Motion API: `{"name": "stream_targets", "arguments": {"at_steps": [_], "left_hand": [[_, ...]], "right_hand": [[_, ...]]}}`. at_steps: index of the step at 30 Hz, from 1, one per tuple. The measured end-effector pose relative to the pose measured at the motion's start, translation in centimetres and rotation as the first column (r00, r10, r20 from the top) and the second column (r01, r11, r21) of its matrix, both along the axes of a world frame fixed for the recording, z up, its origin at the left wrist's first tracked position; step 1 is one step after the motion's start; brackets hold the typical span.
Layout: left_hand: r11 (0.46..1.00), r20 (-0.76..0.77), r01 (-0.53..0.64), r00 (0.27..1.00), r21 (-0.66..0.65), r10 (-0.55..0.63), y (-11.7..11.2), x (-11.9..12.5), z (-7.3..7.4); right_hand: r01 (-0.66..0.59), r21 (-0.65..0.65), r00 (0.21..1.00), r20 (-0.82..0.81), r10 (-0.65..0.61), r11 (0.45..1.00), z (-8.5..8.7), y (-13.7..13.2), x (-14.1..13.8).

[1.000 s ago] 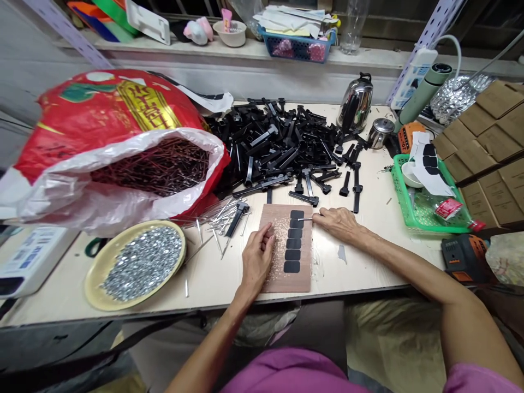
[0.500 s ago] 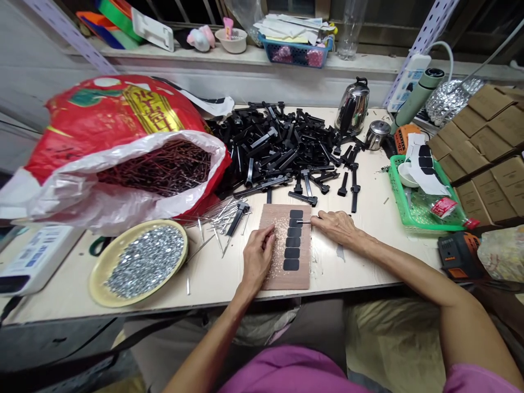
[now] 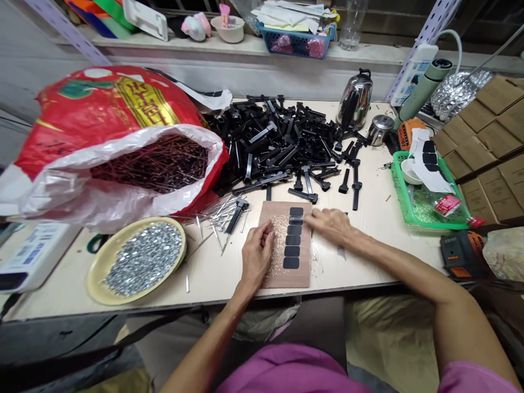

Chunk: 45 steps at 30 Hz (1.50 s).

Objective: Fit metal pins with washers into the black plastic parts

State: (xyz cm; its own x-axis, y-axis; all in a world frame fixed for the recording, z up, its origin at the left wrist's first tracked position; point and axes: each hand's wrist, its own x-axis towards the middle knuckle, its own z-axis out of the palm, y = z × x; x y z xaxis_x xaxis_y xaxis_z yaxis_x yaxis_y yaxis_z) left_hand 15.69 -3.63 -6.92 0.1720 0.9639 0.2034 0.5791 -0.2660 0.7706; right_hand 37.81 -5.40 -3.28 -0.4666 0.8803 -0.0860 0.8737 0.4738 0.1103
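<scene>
A brown board lies at the table's front edge, with a column of several black rounded stickers on it and pale crumbs scattered over its left part. My left hand rests over the board's left edge, fingers curled together; whatever they hold, if anything, is hidden. At the board's right edge, my right hand is closed in a pinch on a thin metal rod, which lies across the second sticker from the top. The rod and fingertips are slightly blurred.
Black plastic parts are heaped behind the board. A red sack of dark thin rods and a yellow bowl of small shiny metal pieces stand left, near loose metal pins. At right are a green basket, a kettle and cardboard boxes.
My right hand has shifted slightly left, bringing the rod further across the sticker. The left hand stays on the board's left edge. The whole view has tilted slightly.
</scene>
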Motion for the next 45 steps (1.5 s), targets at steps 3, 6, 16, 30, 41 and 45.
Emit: {"name": "stream_targets", "arguments": {"at_steps": [3, 6, 16, 30, 41, 45], "left_hand": [[1.0, 0.013, -0.008, 1.0, -0.015, 0.008, 0.0, 0.1, 0.1], [1.0, 0.034, -0.021, 0.999, -0.017, 0.022, -0.1, 0.2, 0.1], [1.0, 0.05, -0.01, 0.999, -0.017, 0.01, 0.1, 0.1, 0.0], [1.0, 0.071, 0.0, 0.998, -0.023, 0.002, 0.2, 0.1, -0.4], [1.0, 0.133, 0.002, 0.991, -0.005, -0.002, 0.2, 0.7, -0.6], [0.996, 0.178, -0.092, 0.98, 0.01, 0.088, 0.3, -0.3, -0.4]], "right_hand": [[-0.033, 0.013, 0.999, 0.013, 0.032, 0.999, -0.5, 0.2, 0.1], [-0.229, 0.052, 0.973, 0.027, 0.228, 0.972, -1.3, -1.3, -0.5], [-0.021, 0.077, 0.993, 0.114, 0.012, 0.997, -0.8, 1.7, 1.0], [-0.12, 0.14, 0.992, 0.055, 0.113, 0.983, -0.9, -2.1, 0.1], [0.047, 0.031, 0.995, 0.091, -0.049, 0.998, 1.9, -1.5, -0.9], [0.08, -0.181, 0.961, -0.248, -0.124, 0.98, 3.4, -4.9, -3.8]]}}
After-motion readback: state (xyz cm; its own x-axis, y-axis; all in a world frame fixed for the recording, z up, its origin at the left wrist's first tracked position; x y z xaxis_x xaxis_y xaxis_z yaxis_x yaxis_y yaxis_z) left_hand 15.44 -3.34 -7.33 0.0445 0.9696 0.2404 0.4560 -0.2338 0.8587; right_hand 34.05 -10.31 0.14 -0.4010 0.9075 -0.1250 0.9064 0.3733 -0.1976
